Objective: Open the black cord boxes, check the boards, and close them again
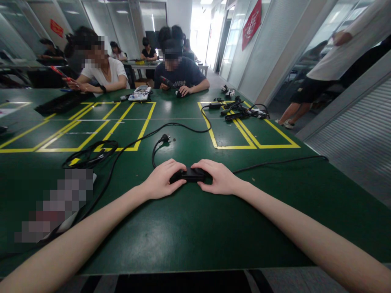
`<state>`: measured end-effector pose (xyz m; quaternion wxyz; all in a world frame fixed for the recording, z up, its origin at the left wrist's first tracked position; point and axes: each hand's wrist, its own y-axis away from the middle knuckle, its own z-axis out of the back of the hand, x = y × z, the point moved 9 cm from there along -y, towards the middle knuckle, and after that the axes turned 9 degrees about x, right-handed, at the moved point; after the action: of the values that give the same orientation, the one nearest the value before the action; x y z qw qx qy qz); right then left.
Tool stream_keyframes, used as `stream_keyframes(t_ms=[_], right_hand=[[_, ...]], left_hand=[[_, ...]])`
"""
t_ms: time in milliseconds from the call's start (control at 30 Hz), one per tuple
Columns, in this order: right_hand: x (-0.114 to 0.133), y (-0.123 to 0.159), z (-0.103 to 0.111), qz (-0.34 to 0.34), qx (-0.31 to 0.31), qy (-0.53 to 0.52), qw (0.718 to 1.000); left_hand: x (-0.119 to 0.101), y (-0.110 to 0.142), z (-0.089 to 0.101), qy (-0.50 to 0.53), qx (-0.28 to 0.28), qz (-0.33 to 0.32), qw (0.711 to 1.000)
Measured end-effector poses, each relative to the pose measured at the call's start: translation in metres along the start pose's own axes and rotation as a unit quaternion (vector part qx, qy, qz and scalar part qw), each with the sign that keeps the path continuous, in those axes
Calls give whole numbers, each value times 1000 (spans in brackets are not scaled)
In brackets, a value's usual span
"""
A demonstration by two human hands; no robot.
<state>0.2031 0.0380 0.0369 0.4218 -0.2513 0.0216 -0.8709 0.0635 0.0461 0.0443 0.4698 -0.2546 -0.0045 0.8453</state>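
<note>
A black power adapter [193, 175] rests on the green table in front of me, gripped at both ends. My left hand [165, 178] curls round its left end, thumb at the near side and fingers over the top. Round the right end, my right hand [218, 177] holds it the same way. From behind my left hand a short cord rises to a black plug [165, 138] lying on the table. A thin black cable [275, 162] runs from my right hand toward the table's right edge.
Coiled black cable [91, 152] lies at the left, near a blurred-out object [58, 207]. Yellow tape [146, 126] marks boxes on the green table [171, 240]. More cables and adapters [241, 109] sit at the back right. Two people sit across; another stands at the right.
</note>
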Motion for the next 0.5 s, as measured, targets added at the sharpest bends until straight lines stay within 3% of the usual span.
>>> stream_keyframes(t_ms=[267, 500], right_hand=[[11, 1, -16, 22, 91, 115, 989], [6, 0, -18, 15, 80, 89, 993]], left_hand=[[-7, -1, -9, -54, 35, -12, 998], [-18, 0, -17, -115, 48, -52, 991]])
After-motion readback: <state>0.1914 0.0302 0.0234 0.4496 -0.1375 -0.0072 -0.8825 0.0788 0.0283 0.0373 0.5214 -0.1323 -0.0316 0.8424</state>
